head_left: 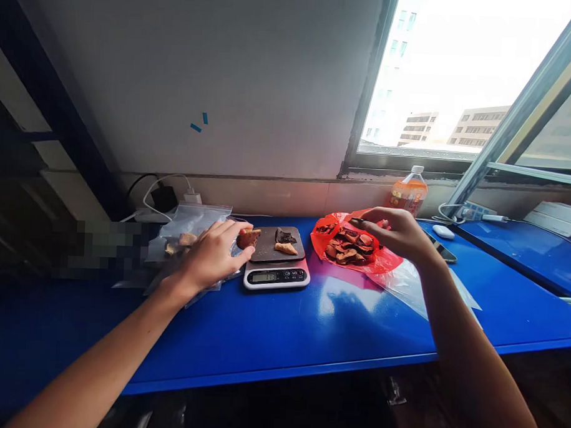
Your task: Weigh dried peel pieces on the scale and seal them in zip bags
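Observation:
My left hand [217, 252] pinches a reddish-brown dried slice [248, 238] over the left edge of a digital kitchen scale [276, 281]. On the scale's dark plate lie a blackish dried piece [285, 236] and a pale tan one [285, 248]. A red plastic bag [318, 243] stands open to the right, full of dried brown slices [352, 244]. Above its mouth my right hand [400, 230] is closed, thumb and fingers around a thin dark dried slice [356, 223]. Partly behind my left hand, clear zip bags [203, 216] hold pale dried pieces [187, 239].
A clear plastic bag [416, 292] lies flat under the red bag on the blue table [281, 345]. Behind stand a drink bottle [410, 192] and black and white chargers [164, 198] with cables. A phone [446, 252] and a white earbud case [443, 232] lie right.

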A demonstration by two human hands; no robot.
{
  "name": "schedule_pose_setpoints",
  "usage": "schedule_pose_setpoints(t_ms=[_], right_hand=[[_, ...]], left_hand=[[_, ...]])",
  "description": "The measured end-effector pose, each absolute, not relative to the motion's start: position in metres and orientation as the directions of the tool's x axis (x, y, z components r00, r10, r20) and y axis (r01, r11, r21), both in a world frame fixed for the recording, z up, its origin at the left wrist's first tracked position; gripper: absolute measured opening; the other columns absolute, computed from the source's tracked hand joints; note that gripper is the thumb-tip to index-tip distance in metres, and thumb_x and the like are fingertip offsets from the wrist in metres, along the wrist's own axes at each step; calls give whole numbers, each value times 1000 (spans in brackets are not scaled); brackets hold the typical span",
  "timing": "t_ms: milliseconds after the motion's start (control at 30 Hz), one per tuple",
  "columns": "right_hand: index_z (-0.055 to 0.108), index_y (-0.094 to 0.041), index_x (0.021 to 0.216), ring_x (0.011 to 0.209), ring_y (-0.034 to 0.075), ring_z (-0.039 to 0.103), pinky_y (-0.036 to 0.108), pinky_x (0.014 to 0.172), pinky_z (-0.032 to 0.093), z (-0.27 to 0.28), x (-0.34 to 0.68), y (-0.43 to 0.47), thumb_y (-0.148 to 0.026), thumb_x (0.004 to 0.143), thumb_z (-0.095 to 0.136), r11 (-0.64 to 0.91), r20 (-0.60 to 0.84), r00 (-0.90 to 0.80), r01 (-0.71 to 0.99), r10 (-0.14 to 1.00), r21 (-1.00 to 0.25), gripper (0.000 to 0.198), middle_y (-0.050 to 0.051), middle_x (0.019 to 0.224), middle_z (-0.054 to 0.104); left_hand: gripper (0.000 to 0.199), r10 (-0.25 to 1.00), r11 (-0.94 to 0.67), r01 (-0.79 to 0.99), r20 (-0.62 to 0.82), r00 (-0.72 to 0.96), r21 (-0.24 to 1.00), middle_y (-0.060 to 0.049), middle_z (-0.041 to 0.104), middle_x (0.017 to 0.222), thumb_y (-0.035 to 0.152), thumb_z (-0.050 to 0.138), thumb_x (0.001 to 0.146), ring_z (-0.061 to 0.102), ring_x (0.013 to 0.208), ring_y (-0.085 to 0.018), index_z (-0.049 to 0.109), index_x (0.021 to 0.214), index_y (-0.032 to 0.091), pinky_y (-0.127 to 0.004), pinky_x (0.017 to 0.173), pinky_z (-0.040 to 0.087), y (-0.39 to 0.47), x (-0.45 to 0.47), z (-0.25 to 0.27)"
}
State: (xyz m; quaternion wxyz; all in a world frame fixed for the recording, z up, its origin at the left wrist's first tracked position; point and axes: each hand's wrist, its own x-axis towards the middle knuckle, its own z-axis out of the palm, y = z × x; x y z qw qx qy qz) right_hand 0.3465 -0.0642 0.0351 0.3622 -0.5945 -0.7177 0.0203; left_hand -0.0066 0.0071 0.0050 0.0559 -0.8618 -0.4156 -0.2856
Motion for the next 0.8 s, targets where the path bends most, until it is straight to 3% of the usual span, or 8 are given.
schedule_pose_setpoints(t_ms=[33,100,267,400,500,633,800], right_hand=[[72,-18,92,71,18,62,29,61,48,41,340,-73,-40,85,54,342,496,-42,774,867,-532,29,8,85,71],[71,-18,87,70,18,62,29,62,48,44,314,-78,-38,84,55,433,491,-141,711,860,-554,26,6,82,69],[72,-18,88,85,17,56,30,79,46,3,222,-35,-27,87,60,610,569,-408,762,714,-217,15,6,86,63],[72,-19,95,99,24,51,39,86,44,-25,188,-13,-34,94,52,513,515,-415,856,750,-56,25,10,102,62],[69,-18,103,114,31,44,45,90,42,-23,189,-25,-36,94,51,429,562,-360,903,745,10,27,14,112,59],[61,-19,117,120,31,41,46,96,39,-4,203,-49,-35,93,52,439,719,-234,892,654,-110,31,13,114,59],[58,-17,119,94,22,55,36,85,47,4,215,-58,-33,93,52,601,735,-241,752,633,-271,31,9,97,63]], left_hand=[[37,685,-635,759,560,466,145,-8,66,114,38,54,83,57,109,-28,60,114,20,-40,95,46,8,-9,7],[36,691,-606,779,592,414,163,-8,66,113,39,53,82,56,110,-28,62,112,20,-40,97,45,11,-14,10],[35,714,-574,794,596,366,200,-8,67,112,37,54,82,58,109,-27,61,112,20,-40,99,44,19,-21,8],[32,711,-584,790,586,388,186,-7,68,107,36,53,84,60,103,-26,62,110,19,-38,94,47,21,-25,5],[35,701,-611,770,578,417,185,-8,68,108,36,53,85,59,104,-26,62,113,17,-39,95,47,19,-26,5],[35,696,-637,747,560,451,190,-8,66,112,35,54,85,57,108,-27,62,114,17,-40,96,46,11,-22,8],[48,684,-702,655,520,512,280,-7,65,116,34,58,84,58,111,-25,51,129,18,-38,98,46,-6,-13,14]])
